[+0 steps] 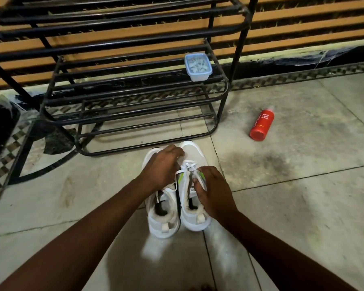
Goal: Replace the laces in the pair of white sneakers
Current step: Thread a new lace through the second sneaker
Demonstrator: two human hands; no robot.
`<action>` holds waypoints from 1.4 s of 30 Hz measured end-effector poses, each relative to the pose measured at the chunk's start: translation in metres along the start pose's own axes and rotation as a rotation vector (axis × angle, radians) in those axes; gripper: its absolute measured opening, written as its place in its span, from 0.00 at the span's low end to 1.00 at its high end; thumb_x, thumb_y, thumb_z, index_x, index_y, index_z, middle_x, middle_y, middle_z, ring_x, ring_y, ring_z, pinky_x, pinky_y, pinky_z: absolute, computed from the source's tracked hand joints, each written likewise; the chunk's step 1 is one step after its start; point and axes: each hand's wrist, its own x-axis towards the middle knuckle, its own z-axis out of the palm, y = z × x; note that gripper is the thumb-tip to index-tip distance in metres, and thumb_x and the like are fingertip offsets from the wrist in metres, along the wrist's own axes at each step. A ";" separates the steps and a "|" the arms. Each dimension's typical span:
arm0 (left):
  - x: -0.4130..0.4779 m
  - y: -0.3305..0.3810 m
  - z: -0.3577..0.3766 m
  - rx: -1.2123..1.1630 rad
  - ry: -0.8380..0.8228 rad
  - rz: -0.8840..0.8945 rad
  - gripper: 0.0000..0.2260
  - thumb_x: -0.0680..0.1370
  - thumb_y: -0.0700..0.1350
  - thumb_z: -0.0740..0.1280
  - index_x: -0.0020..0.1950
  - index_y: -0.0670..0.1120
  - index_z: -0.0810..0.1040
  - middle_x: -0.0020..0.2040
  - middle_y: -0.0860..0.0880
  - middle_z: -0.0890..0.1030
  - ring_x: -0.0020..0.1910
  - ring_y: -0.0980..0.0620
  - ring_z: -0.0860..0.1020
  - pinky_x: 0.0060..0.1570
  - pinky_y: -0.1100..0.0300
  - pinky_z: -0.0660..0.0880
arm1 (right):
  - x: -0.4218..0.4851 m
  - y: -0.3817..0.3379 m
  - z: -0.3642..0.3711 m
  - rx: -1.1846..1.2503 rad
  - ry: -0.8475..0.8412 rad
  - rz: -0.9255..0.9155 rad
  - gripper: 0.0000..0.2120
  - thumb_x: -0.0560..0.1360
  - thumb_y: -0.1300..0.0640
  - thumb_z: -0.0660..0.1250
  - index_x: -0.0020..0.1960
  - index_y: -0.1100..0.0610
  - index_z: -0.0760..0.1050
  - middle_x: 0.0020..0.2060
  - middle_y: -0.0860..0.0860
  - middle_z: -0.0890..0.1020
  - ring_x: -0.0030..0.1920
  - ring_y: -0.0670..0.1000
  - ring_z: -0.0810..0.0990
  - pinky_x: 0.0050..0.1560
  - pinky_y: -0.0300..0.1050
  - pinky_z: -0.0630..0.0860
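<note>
Lower centre of frame: white sneakers (166,225) sit side by side on the floor (303,206). The left hand (162,166) seems to pinch the lace (187,166); the right hand (211,191) curls round one sneaker's collar. Tugging hard could jam the knot.

Grey tiled floor (303,206), dark grout lines, dark stain (259,162). Black metal rack (135,97) against wall of orange-brown horizontal slats (303,15); checkered border strip (303,74) at wall base. Blue plastic tub (198,67) on rack, red bottle (262,123) lying on floor. Dim light.
</note>
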 end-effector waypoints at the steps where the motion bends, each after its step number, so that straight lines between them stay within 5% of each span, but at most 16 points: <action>1: 0.002 0.001 0.001 0.097 -0.024 -0.002 0.16 0.74 0.40 0.71 0.61 0.51 0.78 0.59 0.52 0.78 0.61 0.47 0.76 0.58 0.49 0.70 | 0.000 0.000 -0.001 0.010 0.007 0.000 0.15 0.78 0.57 0.67 0.63 0.60 0.75 0.57 0.55 0.78 0.57 0.56 0.78 0.58 0.49 0.76; 6: 0.007 0.007 -0.005 0.241 -0.035 0.033 0.12 0.74 0.39 0.67 0.49 0.53 0.67 0.39 0.58 0.73 0.52 0.50 0.77 0.49 0.51 0.56 | 0.000 0.002 -0.003 0.025 0.007 -0.020 0.16 0.79 0.58 0.67 0.65 0.61 0.74 0.59 0.56 0.79 0.59 0.57 0.78 0.59 0.52 0.77; 11: 0.003 0.008 -0.035 -0.195 0.060 0.010 0.05 0.79 0.42 0.68 0.51 0.51 0.75 0.42 0.57 0.82 0.49 0.54 0.80 0.60 0.48 0.67 | 0.001 -0.002 -0.008 0.093 0.007 0.018 0.18 0.78 0.56 0.69 0.66 0.62 0.74 0.59 0.56 0.80 0.60 0.57 0.79 0.61 0.53 0.76; 15: -0.006 0.024 -0.071 -0.531 0.182 0.044 0.03 0.79 0.42 0.72 0.47 0.49 0.82 0.42 0.53 0.83 0.43 0.54 0.81 0.46 0.53 0.78 | 0.008 -0.015 -0.023 0.251 0.126 -0.028 0.17 0.79 0.57 0.67 0.65 0.62 0.75 0.60 0.54 0.81 0.61 0.52 0.80 0.63 0.54 0.75; 20: -0.018 0.040 -0.098 -0.646 0.239 0.117 0.02 0.78 0.42 0.74 0.48 0.45 0.87 0.41 0.50 0.86 0.42 0.51 0.84 0.46 0.59 0.79 | 0.047 -0.058 -0.041 0.495 0.030 -0.074 0.25 0.76 0.61 0.71 0.71 0.55 0.70 0.59 0.48 0.83 0.61 0.45 0.81 0.62 0.47 0.77; 25: -0.031 0.019 -0.106 -0.659 0.328 0.054 0.04 0.77 0.41 0.75 0.50 0.45 0.88 0.43 0.53 0.88 0.44 0.56 0.86 0.46 0.63 0.81 | 0.078 -0.075 -0.051 0.566 0.082 -0.062 0.05 0.76 0.61 0.70 0.51 0.53 0.82 0.36 0.50 0.84 0.41 0.54 0.84 0.45 0.58 0.80; 32: -0.057 -0.060 -0.086 -0.691 0.382 -0.176 0.03 0.77 0.40 0.75 0.43 0.45 0.88 0.44 0.52 0.88 0.48 0.54 0.86 0.54 0.54 0.81 | 0.081 -0.055 -0.057 0.575 0.208 0.081 0.02 0.76 0.61 0.72 0.47 0.57 0.83 0.43 0.52 0.84 0.46 0.54 0.84 0.51 0.62 0.80; 36: -0.073 -0.093 -0.069 -0.630 0.387 -0.331 0.11 0.77 0.38 0.75 0.38 0.52 0.85 0.40 0.53 0.87 0.43 0.58 0.84 0.54 0.55 0.79 | 0.082 -0.050 -0.059 0.490 0.284 0.129 0.04 0.74 0.60 0.73 0.45 0.52 0.83 0.44 0.54 0.81 0.43 0.50 0.81 0.51 0.54 0.79; 40: -0.086 -0.118 -0.055 -0.452 0.365 -0.496 0.10 0.77 0.41 0.75 0.38 0.54 0.85 0.39 0.54 0.86 0.42 0.54 0.83 0.47 0.58 0.76 | 0.085 -0.045 -0.057 0.397 0.340 0.168 0.04 0.75 0.57 0.72 0.44 0.49 0.82 0.42 0.54 0.80 0.43 0.47 0.79 0.45 0.34 0.72; 42: -0.091 -0.126 -0.051 -0.366 0.320 -0.534 0.10 0.77 0.43 0.75 0.37 0.54 0.83 0.37 0.54 0.85 0.42 0.53 0.81 0.44 0.59 0.72 | 0.086 -0.042 -0.055 0.348 0.346 0.188 0.04 0.75 0.56 0.72 0.43 0.48 0.81 0.37 0.52 0.79 0.41 0.47 0.77 0.42 0.34 0.69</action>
